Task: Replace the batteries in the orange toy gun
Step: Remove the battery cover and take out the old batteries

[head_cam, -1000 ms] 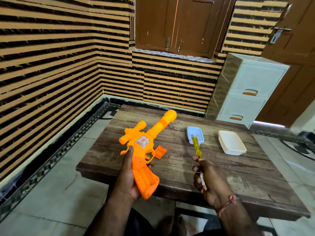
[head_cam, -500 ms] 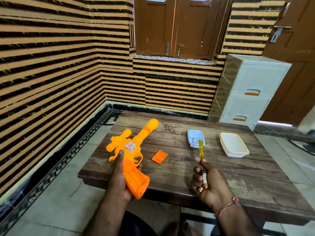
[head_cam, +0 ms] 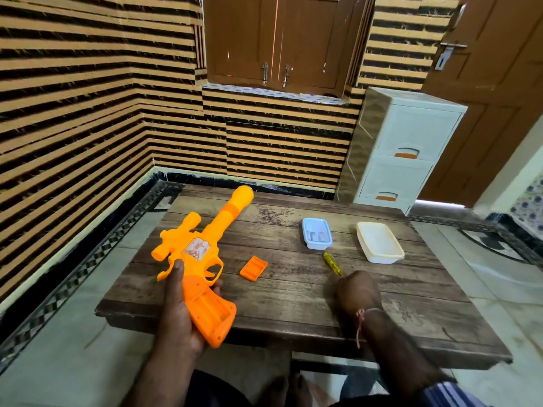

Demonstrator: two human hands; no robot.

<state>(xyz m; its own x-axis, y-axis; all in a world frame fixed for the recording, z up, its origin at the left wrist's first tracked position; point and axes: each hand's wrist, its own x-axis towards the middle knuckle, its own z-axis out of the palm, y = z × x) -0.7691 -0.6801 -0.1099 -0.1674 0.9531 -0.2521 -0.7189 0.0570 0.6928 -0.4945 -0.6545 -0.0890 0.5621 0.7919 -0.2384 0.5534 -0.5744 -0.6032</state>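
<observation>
The orange toy gun (head_cam: 202, 254) sits at the left side of the wooden table (head_cam: 293, 295), its barrel pointing away toward the far edge and its grip hanging out past the near edge. The left hand (head_cam: 179, 312) grips it from below — thumb laid along the left of the body, fingertips curling up round the right side just under the trigger guard. The battery slot in the grip faces up and is open; whether anything lies in it cannot be told. Its small orange cover (head_cam: 253, 268) lies flat on the table just to the right of the gun, not touching it. Further right, the right hand (head_cam: 357, 292) rests knuckles-up on the table with its fingers curled round the near end of a yellow-handled screwdriver (head_cam: 332, 263), whose handle points away toward a small blue tray (head_cam: 316, 233) — something small lies inside, too blurred to name. A white tub (head_cam: 380, 242) stands beside that tray, to its right.
</observation>
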